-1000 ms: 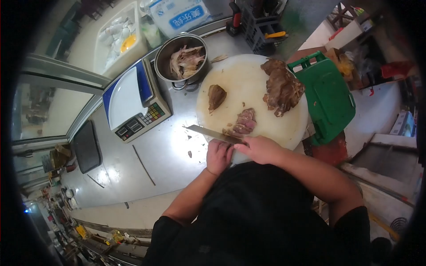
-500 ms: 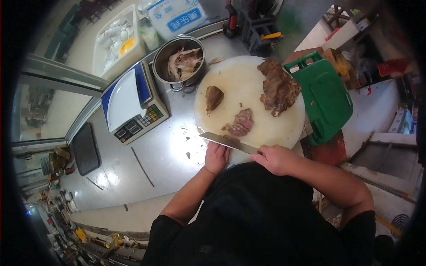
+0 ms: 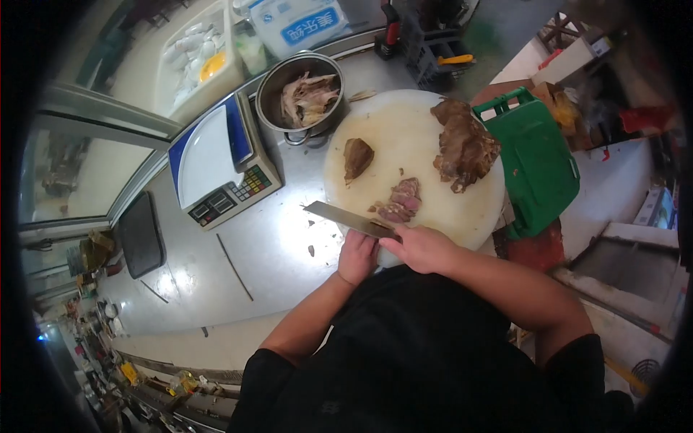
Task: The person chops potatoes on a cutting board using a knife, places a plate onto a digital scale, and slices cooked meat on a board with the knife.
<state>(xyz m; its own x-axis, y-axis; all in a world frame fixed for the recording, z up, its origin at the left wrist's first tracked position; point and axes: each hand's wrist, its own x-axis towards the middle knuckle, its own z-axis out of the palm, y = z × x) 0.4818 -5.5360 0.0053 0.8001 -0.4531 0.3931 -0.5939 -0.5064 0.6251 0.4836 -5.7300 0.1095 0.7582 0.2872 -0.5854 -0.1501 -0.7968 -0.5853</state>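
A cleaver (image 3: 339, 217) is in my right hand (image 3: 422, 249), whose fingers wrap round its handle. The blade slants up to the left, past the edge of the round white cutting board (image 3: 440, 216). Close behind the blade, the bent fingers of my left hand (image 3: 357, 252) press on a piece of cooked meat (image 3: 380, 223), mostly hidden by blade and fingers. Just beyond the blade lies a small pile of sliced meat (image 3: 402, 200). A brown chunk of meat (image 3: 358, 159) sits at the board's left, and a larger heap of brown meat (image 3: 465, 148) at its right.
A steel pot (image 3: 263, 90) with meat pieces stands behind the board, beside a weighing scale (image 3: 245, 184). To the right is a green plastic lid (image 3: 538, 169). A dark tray (image 3: 138, 234) and a thin stick (image 3: 234, 267) lie on the metal counter (image 3: 198, 281).
My right hand has moved left, and the cleaver blade has slid further left past my left fingers. The whole view has shifted slightly.
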